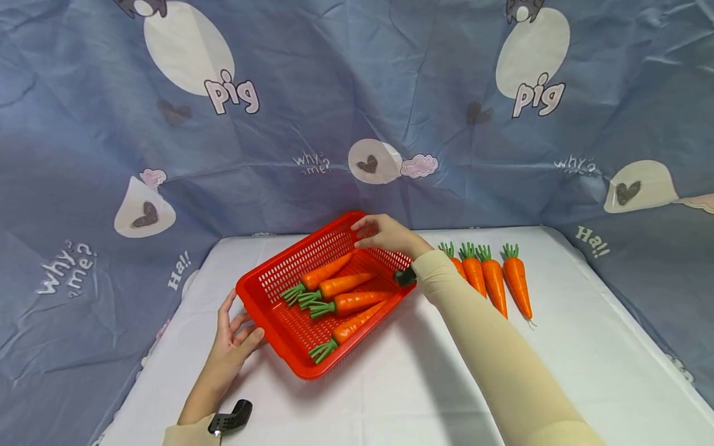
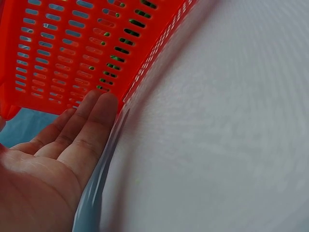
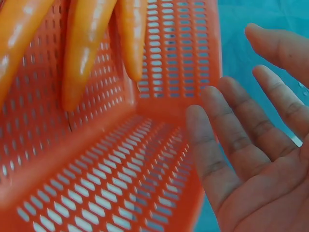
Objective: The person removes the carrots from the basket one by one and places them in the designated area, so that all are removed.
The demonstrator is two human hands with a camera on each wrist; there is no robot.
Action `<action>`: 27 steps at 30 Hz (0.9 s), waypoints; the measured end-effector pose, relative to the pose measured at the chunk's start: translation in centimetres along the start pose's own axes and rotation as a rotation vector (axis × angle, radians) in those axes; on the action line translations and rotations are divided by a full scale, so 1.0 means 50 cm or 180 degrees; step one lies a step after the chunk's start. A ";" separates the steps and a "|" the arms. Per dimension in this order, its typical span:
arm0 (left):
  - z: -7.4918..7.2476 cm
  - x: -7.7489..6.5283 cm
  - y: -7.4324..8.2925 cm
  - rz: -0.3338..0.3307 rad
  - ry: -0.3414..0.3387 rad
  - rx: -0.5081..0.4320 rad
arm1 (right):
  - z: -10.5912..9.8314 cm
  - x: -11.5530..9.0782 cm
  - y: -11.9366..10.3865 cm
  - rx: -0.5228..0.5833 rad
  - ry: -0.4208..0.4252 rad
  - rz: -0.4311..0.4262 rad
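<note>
A red perforated plastic basket (image 1: 290, 365) sits at an angle on the table, with several orange carrots (image 1: 346, 285) with green tops lying in it. My left hand (image 1: 231, 344) is at the basket's left end. In the left wrist view its nearly straight fingers (image 2: 89, 133) lie against the outside of the slotted wall, near the bottom edge. At the far right corner, my right hand (image 1: 393, 235) hovers by the rim with nothing in it. Its spread fingers (image 3: 236, 133) overlap the basket's edge in the right wrist view, thumb apart from them.
Several more carrots (image 1: 517, 282) lie in a row on the white tabletop (image 1: 563, 334), right of the basket, partly hidden by my right sleeve (image 1: 491, 347). A blue printed cloth (image 1: 312, 111) hangs behind and beside the table.
</note>
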State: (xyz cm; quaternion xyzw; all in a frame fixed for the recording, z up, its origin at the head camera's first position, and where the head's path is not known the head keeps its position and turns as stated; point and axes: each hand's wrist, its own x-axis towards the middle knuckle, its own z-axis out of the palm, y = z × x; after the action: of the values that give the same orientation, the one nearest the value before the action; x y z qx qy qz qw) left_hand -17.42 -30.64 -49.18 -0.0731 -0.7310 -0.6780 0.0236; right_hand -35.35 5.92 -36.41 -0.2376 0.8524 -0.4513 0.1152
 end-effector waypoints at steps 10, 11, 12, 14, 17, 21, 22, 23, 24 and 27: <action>0.002 -0.002 0.004 -0.0040 -0.0017 0.0018 | 0.051 0.037 -0.002 -0.0040 -0.0189 0.0042; 0.002 -0.003 0.004 -0.0052 -0.0008 0.0030 | 0.057 0.039 -0.003 -0.0041 -0.0196 0.0044; 0.002 -0.004 0.005 -0.0064 -0.0001 0.0033 | 0.063 0.041 -0.004 -0.0042 -0.0207 0.0042; 0.001 -0.006 0.004 -0.0091 0.0022 0.0043 | 0.079 0.045 -0.005 -0.0028 -0.0267 0.0058; -0.001 -0.007 0.004 -0.0091 0.0015 0.0055 | 0.101 0.048 -0.008 0.0057 -0.0370 0.0132; -0.001 -0.005 0.002 -0.0081 -0.0004 0.0063 | 0.127 0.054 -0.008 0.0083 -0.0402 0.0198; -0.001 -0.004 0.002 -0.0081 -0.0001 0.0065 | 0.132 0.056 -0.007 0.0077 -0.0399 0.0215; -0.001 -0.004 0.002 -0.0077 0.0004 0.0056 | 0.137 0.059 -0.007 0.0061 -0.0402 0.0225; -0.001 -0.003 0.001 -0.0071 0.0013 0.0047 | 0.142 0.062 -0.006 0.0066 -0.0408 0.0238; -0.001 -0.002 0.000 -0.0036 0.0014 0.0001 | 0.154 0.068 -0.005 0.0017 -0.0443 0.0273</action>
State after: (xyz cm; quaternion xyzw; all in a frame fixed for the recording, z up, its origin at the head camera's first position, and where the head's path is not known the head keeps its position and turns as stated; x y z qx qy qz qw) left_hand -17.34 -30.68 -49.21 -0.0674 -0.7315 -0.6781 0.0214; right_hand -35.03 -1.42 -40.53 -0.2313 0.8506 -0.4305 0.1940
